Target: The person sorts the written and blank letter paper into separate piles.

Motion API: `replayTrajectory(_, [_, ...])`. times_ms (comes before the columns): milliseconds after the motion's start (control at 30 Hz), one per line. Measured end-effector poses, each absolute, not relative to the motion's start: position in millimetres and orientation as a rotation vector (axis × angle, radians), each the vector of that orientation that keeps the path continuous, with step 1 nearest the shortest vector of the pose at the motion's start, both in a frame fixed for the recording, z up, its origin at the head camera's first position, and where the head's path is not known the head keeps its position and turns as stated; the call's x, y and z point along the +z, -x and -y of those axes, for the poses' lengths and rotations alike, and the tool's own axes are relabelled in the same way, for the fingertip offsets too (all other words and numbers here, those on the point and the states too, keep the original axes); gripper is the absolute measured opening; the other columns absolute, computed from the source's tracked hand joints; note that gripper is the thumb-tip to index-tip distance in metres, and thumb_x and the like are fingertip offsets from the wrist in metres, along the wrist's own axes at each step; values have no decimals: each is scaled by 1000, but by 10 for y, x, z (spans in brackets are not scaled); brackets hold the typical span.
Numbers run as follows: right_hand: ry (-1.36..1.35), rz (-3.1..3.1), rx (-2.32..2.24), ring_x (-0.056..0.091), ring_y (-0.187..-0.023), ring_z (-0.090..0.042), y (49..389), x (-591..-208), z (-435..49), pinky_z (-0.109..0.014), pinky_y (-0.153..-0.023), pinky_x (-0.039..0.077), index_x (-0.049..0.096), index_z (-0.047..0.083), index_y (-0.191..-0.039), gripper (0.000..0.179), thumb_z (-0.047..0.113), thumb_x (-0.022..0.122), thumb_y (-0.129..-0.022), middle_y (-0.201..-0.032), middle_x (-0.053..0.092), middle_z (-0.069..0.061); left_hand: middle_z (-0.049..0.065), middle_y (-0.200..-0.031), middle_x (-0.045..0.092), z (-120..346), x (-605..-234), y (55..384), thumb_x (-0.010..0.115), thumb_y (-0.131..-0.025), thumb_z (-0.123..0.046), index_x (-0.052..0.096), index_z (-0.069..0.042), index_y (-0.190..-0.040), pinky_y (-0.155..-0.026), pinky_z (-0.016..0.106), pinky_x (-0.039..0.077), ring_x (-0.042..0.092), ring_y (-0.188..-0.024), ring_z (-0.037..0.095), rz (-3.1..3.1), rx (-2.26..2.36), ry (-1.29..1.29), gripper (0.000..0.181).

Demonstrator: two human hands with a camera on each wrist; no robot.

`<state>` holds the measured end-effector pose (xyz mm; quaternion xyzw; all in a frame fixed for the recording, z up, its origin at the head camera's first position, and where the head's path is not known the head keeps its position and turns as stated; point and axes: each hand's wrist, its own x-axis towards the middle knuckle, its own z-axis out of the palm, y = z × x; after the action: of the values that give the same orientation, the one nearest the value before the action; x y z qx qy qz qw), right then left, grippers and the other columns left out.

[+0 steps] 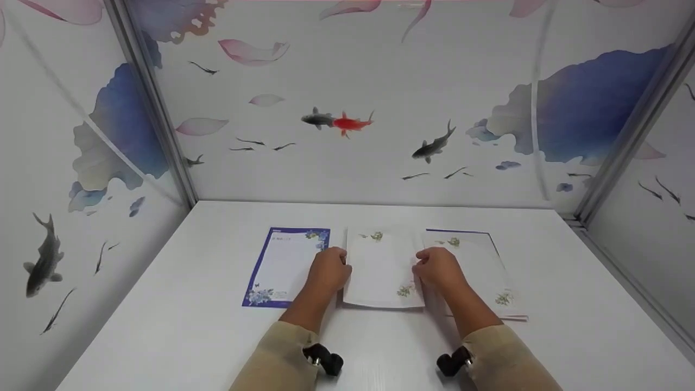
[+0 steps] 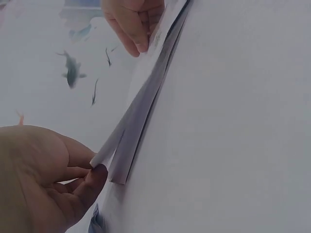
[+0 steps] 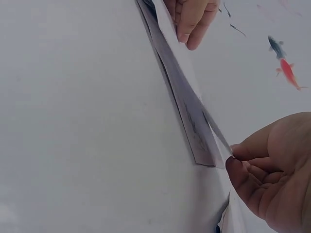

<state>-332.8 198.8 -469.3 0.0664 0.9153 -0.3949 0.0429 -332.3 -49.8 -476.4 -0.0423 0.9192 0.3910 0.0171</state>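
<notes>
Both hands hold a white sheet of paper (image 1: 383, 269) with small green flower prints, one at each side edge. The left hand (image 1: 330, 269) pinches its left edge between thumb and fingers, as the left wrist view shows up close. At the opposite edge the right hand (image 1: 438, 267) pinches the paper the same way, seen well in the right wrist view. The held sheet is raised slightly, and beneath it other paper (image 3: 187, 114) shows with its edges apart from it. Under the left forearm lies a blue-bordered sheet (image 1: 288, 260) with blue flowers.
Right of the hands, partly behind the right forearm, lies a stack of paper (image 1: 480, 266) with a similar green flower print on top and a dark edge behind. The white table (image 1: 163, 304) meets printed wall panels (image 1: 478, 98) with fish and petals at the back and sides.
</notes>
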Motion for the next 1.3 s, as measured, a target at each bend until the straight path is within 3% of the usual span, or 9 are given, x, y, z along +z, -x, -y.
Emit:
replayTrajectory(400, [-221, -2774, -1367, 68, -106, -25, 3330, -4649, -2085, -29, -83, 61, 68, 6, -142, 39, 16, 61, -105, -130, 70, -18, 8, -123, 74, 447, -4722, 3312, 67, -103, -13, 71, -9, -137, -103, 42, 59, 66, -112, 23, -2835, 1374, 166, 35])
replayTrajectory(567, [-247, -2736, -1444, 66, -106, -26, 3319, -4594, -2255, -30, -84, 58, 65, 8, -145, 41, 18, 59, -107, -131, 68, -18, 7, -127, 75, 307, -4691, 3302, 67, -103, -15, 71, -11, -138, -110, 43, 58, 69, -120, 23, -2811, 1463, 167, 35])
replayTrajectory(867, [-322, -2649, -1500, 66, -120, -30, 3235, -4609, -2819, -41, -102, 60, 57, 8, -153, 47, 22, 58, -109, -149, 59, -23, 3, -123, 76, -216, -4783, 3240, 62, -96, -5, 70, -8, -139, -110, 41, 56, 68, -122, 21, -2716, 1649, 51, 43])
replayTrajectory(1000, [-364, -2602, -1516, 65, -130, -32, 3158, -4627, -3131, -45, -109, 57, 54, 9, -156, 49, 26, 58, -110, -154, 55, -23, 1, -129, 73, -470, -4783, 3193, 63, -98, -7, 65, -10, -145, -111, 40, 56, 66, -125, 21, -2626, 1665, 46, 47])
replayTrajectory(1300, [-337, -2601, -1518, 67, -115, -14, 3014, -4663, -3775, -17, -83, 59, 53, 2, -155, 54, 27, 62, -109, -158, 52, -28, -1, -128, 71, -915, -4765, 3073, 69, -100, -10, 66, -13, -144, -106, 38, 58, 65, -119, 17, -2480, 1719, 52, 44])
